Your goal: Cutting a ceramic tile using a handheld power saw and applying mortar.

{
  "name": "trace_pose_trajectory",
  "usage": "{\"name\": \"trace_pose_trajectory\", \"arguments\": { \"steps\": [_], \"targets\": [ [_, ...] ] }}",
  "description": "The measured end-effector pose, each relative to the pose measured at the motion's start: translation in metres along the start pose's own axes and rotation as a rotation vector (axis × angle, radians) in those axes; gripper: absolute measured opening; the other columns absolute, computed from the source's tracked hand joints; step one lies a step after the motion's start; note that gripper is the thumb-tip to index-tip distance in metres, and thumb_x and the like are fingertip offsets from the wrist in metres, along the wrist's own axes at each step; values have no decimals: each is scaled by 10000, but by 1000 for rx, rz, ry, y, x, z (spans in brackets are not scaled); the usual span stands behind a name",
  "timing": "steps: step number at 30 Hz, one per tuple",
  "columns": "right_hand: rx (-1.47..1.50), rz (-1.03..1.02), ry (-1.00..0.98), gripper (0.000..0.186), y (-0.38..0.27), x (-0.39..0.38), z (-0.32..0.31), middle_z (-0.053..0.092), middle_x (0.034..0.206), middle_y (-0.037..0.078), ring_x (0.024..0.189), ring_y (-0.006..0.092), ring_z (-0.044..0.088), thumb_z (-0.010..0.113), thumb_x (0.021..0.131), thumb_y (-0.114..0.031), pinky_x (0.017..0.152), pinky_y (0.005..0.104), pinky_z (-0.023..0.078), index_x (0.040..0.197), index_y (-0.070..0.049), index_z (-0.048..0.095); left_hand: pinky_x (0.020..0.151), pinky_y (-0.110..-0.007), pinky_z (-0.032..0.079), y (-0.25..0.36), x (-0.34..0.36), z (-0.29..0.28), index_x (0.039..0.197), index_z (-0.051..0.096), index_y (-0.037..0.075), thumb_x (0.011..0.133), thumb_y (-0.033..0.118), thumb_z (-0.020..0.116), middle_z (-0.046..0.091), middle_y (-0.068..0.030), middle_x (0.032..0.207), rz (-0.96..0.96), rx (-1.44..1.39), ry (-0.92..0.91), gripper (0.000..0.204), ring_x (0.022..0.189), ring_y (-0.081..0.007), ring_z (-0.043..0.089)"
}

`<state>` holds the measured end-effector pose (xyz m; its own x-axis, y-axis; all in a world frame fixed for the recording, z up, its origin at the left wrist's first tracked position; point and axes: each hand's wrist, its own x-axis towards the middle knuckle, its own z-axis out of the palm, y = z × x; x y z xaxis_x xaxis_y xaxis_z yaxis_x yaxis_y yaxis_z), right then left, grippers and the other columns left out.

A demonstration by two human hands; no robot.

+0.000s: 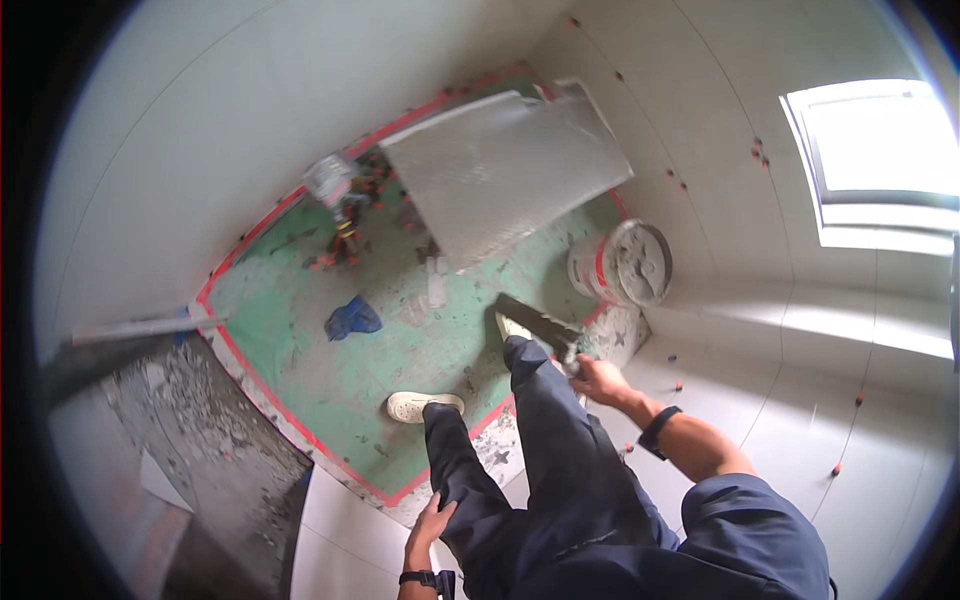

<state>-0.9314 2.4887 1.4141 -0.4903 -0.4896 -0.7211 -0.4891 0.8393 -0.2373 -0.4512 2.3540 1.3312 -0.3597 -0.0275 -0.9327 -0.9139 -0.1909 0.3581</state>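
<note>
My right hand is closed round the handle of a trowel with a long, dark, flat blade. The blade stretches away to the left, over the toe of my right shoe. My left hand lies against my left trouser leg with its fingers stretched out and nothing held. Both of my cream clogs stand on the green, stained floor sheet. To the right beyond the trowel, a white mortar-smeared bucket with a red band appears to tilt.
A large grey tile leans or lies at the far side. Left of it are a whitish bag and scattered orange-red pieces, blurred. A blue crumpled item lies on the sheet. Rubble covers the left floor; a bright window is at right.
</note>
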Motion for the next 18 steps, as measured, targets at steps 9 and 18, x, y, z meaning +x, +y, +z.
{"name": "trace_pose_trajectory", "arguments": {
  "steps": [9, 18],
  "targets": [
    [-185, 434, 319, 330, 339, 5, -78, 680, 792, 233, 783, 445, 669, 644, 867, -313, 715, 537, 541, 1019, -53, 507, 857, -310, 515, 57, 46, -45, 1292, 604, 4, 938, 258, 643, 667, -109, 1138, -288, -124, 244, 437, 981, -190, 640],
    [-498, 469, 37, 142, 513, 210, -173, 746, 916, 157, 867, 287, 742, 580, 882, -93, 735, 388, 590, 917, -57, 713, 945, -316, 506, 376, 167, 77, 1327, 543, -34, 1011, 140, 565, 662, -134, 1149, -12, -263, 108, 362, 1042, -192, 640]
  ]
}}
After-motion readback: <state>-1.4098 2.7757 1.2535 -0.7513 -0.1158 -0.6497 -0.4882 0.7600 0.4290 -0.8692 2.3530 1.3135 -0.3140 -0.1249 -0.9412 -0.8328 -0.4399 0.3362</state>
